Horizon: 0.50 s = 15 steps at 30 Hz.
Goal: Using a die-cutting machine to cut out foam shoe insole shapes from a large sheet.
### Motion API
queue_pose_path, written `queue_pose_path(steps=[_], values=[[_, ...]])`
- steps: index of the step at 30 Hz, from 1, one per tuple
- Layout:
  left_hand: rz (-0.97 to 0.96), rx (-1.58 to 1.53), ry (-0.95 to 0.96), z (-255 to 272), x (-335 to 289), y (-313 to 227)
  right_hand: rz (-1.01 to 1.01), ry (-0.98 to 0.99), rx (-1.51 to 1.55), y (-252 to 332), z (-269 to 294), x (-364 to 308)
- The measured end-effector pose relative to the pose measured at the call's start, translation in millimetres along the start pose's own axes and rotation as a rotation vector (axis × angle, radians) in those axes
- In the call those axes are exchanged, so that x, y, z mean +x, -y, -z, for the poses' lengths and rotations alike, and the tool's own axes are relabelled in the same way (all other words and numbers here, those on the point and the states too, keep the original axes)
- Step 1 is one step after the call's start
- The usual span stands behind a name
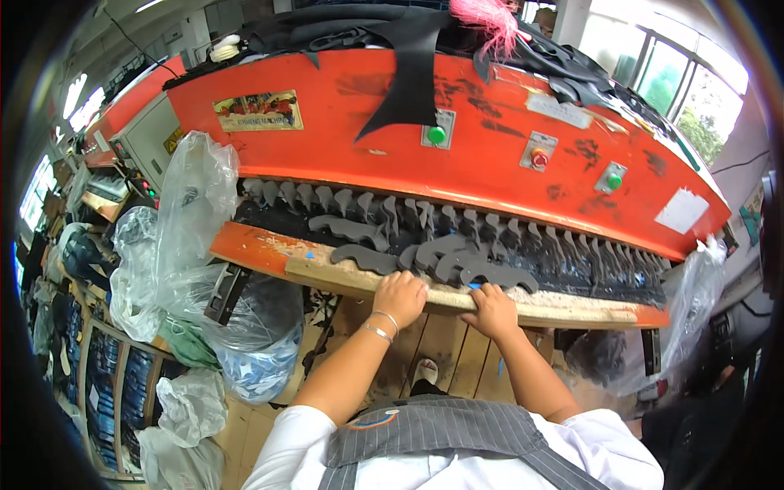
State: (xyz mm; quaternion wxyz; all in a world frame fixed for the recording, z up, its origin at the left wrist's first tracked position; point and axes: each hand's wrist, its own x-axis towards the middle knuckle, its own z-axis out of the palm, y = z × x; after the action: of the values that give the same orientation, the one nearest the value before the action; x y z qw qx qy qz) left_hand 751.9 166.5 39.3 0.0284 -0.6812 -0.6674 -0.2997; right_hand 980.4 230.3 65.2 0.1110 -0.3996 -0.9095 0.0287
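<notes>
My left hand (402,296) is on the front edge of the machine's wooden ledge (563,305), its fingers curled over the top. To its right, my right hand (493,312) also closes over that edge, thumb pointing left and fingertips beside the loose grey pieces. A wavy flat grey piece (365,259) lies just beyond my left hand. Another wavy grey piece (498,274) lies right above my right fingertips, overlapping others in a loose heap. Whether my fingertips press on any grey piece is hard to make out.
Behind the ledge, a row of upright grey strips (392,216) lines the slot under the large orange machine (327,155). Its front carries a green button (436,135) and a red button (539,159). Black sheet material (408,73) hangs over it. Clear plastic bags (192,204) flank the left end.
</notes>
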Motion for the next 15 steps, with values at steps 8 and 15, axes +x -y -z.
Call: queue_pose_path(steps=[8,15], values=[[0.083,0.045,0.010,-10.2,7.1,-6.6,-0.154,0.024,0.064,0.6,-6.6,7.3],[0.160,-0.083,0.190,4.9,12.2,-22.2,-0.065,0.194,0.040,-13.2,9.9,-2.9]])
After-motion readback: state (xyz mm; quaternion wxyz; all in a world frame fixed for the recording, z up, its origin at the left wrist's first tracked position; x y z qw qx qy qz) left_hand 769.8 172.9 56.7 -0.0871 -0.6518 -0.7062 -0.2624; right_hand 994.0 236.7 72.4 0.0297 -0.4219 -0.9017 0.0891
